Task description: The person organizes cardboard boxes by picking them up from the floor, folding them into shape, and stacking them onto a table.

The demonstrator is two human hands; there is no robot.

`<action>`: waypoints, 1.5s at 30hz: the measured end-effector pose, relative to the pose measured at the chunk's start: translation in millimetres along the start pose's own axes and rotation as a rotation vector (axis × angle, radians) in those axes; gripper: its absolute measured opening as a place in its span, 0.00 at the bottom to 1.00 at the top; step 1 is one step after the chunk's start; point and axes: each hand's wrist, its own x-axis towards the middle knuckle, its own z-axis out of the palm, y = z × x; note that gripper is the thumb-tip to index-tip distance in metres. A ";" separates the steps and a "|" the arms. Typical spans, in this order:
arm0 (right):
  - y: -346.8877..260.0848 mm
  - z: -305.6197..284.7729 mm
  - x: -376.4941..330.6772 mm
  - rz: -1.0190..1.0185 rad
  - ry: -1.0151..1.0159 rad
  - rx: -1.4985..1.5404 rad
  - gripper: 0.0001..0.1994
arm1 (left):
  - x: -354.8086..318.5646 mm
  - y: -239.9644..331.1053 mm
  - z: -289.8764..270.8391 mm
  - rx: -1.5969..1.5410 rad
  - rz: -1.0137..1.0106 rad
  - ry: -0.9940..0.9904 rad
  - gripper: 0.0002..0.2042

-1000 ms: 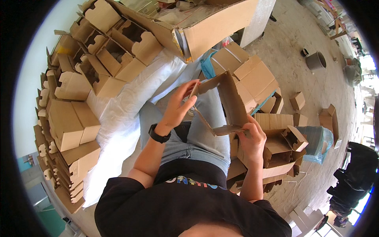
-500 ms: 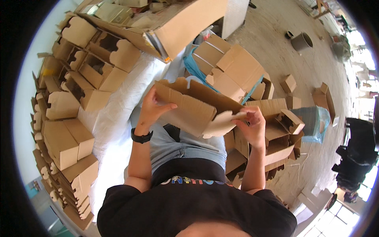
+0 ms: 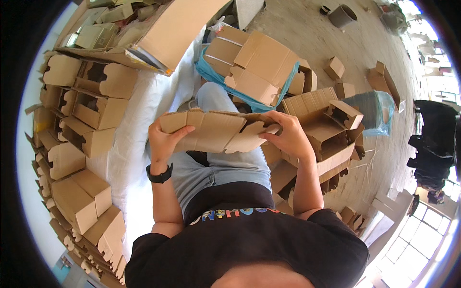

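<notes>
Over my lap I hold a brown cardboard box [image 3: 209, 133], partly folded, its long plain side turned toward me. My left hand [image 3: 165, 138] grips its left end, thumb lying on the near side and fingers behind it. At the other end my right hand [image 3: 288, 134] pinches a bent end flap between thumb and fingers. The inside of the box is hidden by its near wall. Beyond it lies a bundle of flat cardboard [image 3: 261, 62] in a blue plastic bag [image 3: 204, 65].
Stacked open boxes [image 3: 103, 115] line my left side along a white cloth-like sheet [image 3: 139, 139]. A big carton [image 3: 177, 33] stands at the far left. More boxes [image 3: 331, 139] are piled on my right, beside a blue plastic-wrapped bundle [image 3: 372, 110]. A grey bucket [image 3: 342, 17] stands farther off.
The box has tipped so its inside no longer shows, and its right end flap has turned inward with my right hand. The whole view has also shifted.
</notes>
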 end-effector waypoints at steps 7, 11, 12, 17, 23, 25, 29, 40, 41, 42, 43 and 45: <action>15.6 7.7 -6.9 0.159 0.056 0.677 0.09 | 11.1 -8.1 5.8 -0.164 -0.023 0.047 0.17; 17.6 16.6 -2.3 -0.049 0.475 0.599 0.07 | 27.3 -21.7 29.7 -0.130 0.104 0.120 0.29; 27.4 11.3 -4.9 -0.012 0.579 0.615 0.07 | 28.8 -20.6 35.8 -0.094 0.160 0.169 0.30; 31.5 -17.5 7.3 -0.157 1.171 0.202 0.10 | 27.9 -26.8 44.4 -0.083 0.074 0.059 0.22; 73.0 11.7 102.9 -0.361 0.948 -0.566 0.23 | 3.6 -44.7 84.5 -0.182 -0.014 -0.112 0.12; 124.6 45.6 140.4 -0.328 0.768 -0.633 0.25 | -4.8 -38.9 92.5 -0.115 0.004 -0.218 0.12; 178.7 85.9 165.9 -0.203 0.544 -0.734 0.23 | -12.6 -39.7 84.0 0.006 0.057 -0.238 0.11; 252.0 91.2 199.8 0.131 0.085 -0.544 0.31 | -2.6 -79.5 84.1 0.093 -0.123 -0.265 0.12; 257.5 88.1 201.2 0.118 0.055 -0.535 0.31 | -1.6 -79.5 88.2 0.104 -0.114 -0.292 0.12; 262.4 86.9 200.3 0.104 0.024 -0.527 0.31 | -1.1 -79.7 92.0 0.114 -0.106 -0.319 0.12; 264.0 87.2 201.2 0.122 0.017 -0.516 0.31 | 2.7 -78.9 96.6 0.123 -0.089 -0.342 0.12; 263.7 90.5 206.1 0.134 0.007 -0.508 0.31 | 7.6 -77.1 105.5 0.180 -0.055 -0.400 0.12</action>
